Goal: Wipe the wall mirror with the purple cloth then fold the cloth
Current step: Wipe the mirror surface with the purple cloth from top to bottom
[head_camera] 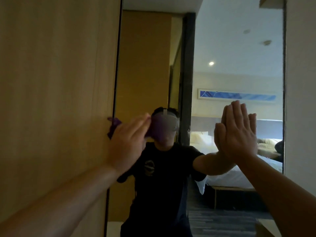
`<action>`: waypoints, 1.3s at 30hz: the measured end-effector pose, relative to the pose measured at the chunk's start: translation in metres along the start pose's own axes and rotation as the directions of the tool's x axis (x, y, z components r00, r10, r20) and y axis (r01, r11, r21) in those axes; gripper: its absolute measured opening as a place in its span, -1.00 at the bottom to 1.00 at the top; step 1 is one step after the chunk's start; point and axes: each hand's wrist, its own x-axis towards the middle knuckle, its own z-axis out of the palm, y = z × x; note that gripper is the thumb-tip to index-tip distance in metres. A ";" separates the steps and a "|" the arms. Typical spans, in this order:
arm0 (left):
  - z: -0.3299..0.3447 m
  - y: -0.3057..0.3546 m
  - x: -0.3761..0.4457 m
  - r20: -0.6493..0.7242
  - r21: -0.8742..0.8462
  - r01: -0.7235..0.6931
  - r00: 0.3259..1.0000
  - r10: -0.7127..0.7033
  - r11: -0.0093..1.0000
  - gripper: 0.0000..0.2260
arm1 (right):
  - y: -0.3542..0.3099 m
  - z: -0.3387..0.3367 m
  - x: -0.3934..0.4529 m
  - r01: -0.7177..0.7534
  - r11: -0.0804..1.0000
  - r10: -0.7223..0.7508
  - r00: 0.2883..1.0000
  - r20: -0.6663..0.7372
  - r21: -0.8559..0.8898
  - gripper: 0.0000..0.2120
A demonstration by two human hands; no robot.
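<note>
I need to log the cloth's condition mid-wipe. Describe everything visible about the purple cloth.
The purple cloth looks like soft fabric, bunched rather than spread flat. The left hand presses it against the wall mirror near the mirror's left edge, beside the wooden panel. The hand covers most of it; a crumpled corner sticks out to the left over the panel's edge, and more purple shows past the fingertips, blurred. Its full size and any pattern cannot be told.

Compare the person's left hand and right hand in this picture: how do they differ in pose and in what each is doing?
The left hand presses the purple cloth at the mirror's left edge; the right hand holds nothing. The left hand's fingers slant to the right over the cloth, while the right hand is flat and open, fingers pointing up, palm toward the mirror. The left hand looks motion-blurred; the right is sharper. Both are bare and raised against the glass.
</note>
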 end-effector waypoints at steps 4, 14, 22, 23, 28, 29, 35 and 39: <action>-0.009 0.000 0.119 -0.033 -0.014 0.052 0.998 -0.053 0.999 -0.59 | 0.005 0.008 0.002 0.009 1.000 -0.009 1.000 -0.025 -0.012 -0.40; 0.038 0.023 0.244 0.155 0.119 -0.012 0.988 -0.007 0.993 -0.61 | 0.007 0.012 0.002 0.025 1.000 -0.025 0.997 -0.077 0.002 -0.41; 0.051 0.056 0.108 0.120 0.109 -0.152 0.983 0.139 0.982 -0.58 | 0.006 0.004 0.002 0.038 0.997 -0.033 0.997 -0.071 0.073 -0.39; 0.050 0.062 0.085 0.124 0.109 -0.144 0.984 0.130 0.984 -0.57 | 0.006 0.002 0.002 0.038 0.996 -0.033 0.997 -0.069 0.081 -0.39; 0.046 0.095 -0.034 0.169 0.134 -0.183 0.973 0.159 0.974 -0.58 | 0.011 -0.005 0.000 0.053 0.989 -0.042 0.996 -0.082 0.136 -0.38; 0.046 0.098 -0.047 0.172 0.147 -0.191 0.971 0.165 0.971 -0.57 | 0.014 -0.006 -0.002 0.057 0.991 -0.046 0.995 -0.087 0.125 -0.37; 0.047 0.103 -0.059 0.167 0.162 -0.173 0.975 0.146 0.972 -0.56 | 0.051 -0.018 -0.007 -0.012 0.998 0.015 0.999 -0.044 0.063 -0.33; 0.043 0.102 -0.055 0.156 0.085 -0.156 0.978 0.142 0.984 -0.66 | 0.066 -0.019 -0.012 -0.055 0.998 0.054 0.998 0.031 0.034 -0.32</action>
